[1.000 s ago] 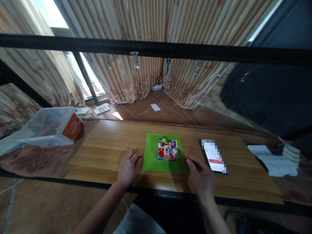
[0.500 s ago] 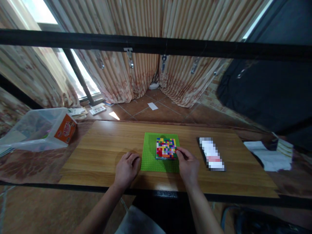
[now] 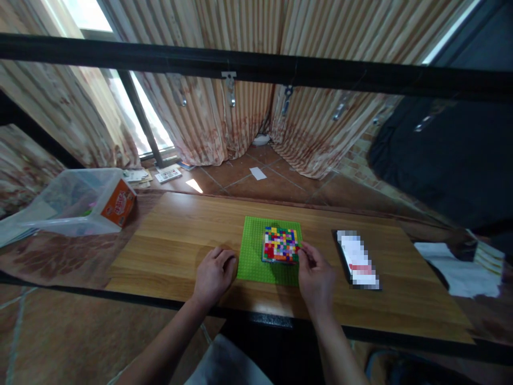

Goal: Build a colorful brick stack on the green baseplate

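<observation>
A flat stack of small multicoloured building bricks (image 3: 280,247) sits on a green studded baseplate (image 3: 250,262), right of the plate's middle. My right hand (image 3: 316,275) is at the stack's right edge, thumb and forefinger closed in a pinch. Whatever is between those fingertips is too small to make out. Beside the plate's left edge, my left hand (image 3: 215,275) rests on the wooden tabletop (image 3: 160,251) with its fingers curled in. The inside of that hand is hidden.
A phone (image 3: 358,260) with a blurred screen lies right of my right hand. Left of the table stands a clear plastic bin (image 3: 76,208) with an orange label. White papers (image 3: 460,267) lie off the right end. A black bar (image 3: 256,64) crosses in front, before curtains (image 3: 240,117).
The whole view has shifted, so the table and hands appear slightly further right. My right hand stays at the stack's right edge, its fingers slightly changed in pose. My left hand stays put.
</observation>
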Motion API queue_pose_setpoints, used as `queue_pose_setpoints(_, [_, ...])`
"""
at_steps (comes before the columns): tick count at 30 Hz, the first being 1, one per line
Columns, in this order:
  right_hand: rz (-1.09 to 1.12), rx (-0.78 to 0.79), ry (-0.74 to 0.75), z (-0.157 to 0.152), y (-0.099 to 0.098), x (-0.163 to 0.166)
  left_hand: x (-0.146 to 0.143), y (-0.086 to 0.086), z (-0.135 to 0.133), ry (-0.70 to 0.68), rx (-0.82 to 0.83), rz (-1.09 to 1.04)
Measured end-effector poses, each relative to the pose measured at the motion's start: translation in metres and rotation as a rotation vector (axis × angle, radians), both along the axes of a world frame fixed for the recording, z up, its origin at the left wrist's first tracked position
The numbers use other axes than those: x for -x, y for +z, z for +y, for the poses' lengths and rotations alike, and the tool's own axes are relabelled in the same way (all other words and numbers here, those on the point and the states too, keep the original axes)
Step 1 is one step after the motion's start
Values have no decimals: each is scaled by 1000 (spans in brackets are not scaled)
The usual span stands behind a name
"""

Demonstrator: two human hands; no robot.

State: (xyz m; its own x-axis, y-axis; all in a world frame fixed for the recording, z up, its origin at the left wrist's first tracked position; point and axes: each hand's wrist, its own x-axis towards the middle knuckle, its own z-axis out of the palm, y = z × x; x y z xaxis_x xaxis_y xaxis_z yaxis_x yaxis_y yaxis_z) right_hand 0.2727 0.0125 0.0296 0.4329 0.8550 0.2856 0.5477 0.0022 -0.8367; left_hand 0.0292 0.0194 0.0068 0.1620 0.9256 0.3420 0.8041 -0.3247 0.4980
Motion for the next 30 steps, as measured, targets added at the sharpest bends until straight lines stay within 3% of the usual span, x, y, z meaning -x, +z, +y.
queue_pose_setpoints(3, [8, 1, -22, 0, -3, -3, 0, 1, 0, 10, 1, 4])
queue_pose_setpoints(10, [333, 29, -67, 14, -19, -8, 0, 1, 1, 6, 3, -2])
queue_pose_setpoints(19, [472, 57, -95, 19, -16, -4, 0, 0, 0, -1, -1, 3])
queue_pose_setpoints(23, [416, 60, -72, 19, -11, -5, 0, 0, 0, 7, -2, 8])
queue_pose_setpoints(30, [116, 58, -8, 16, -1, -6, 0, 0, 0, 4, 16, 6])
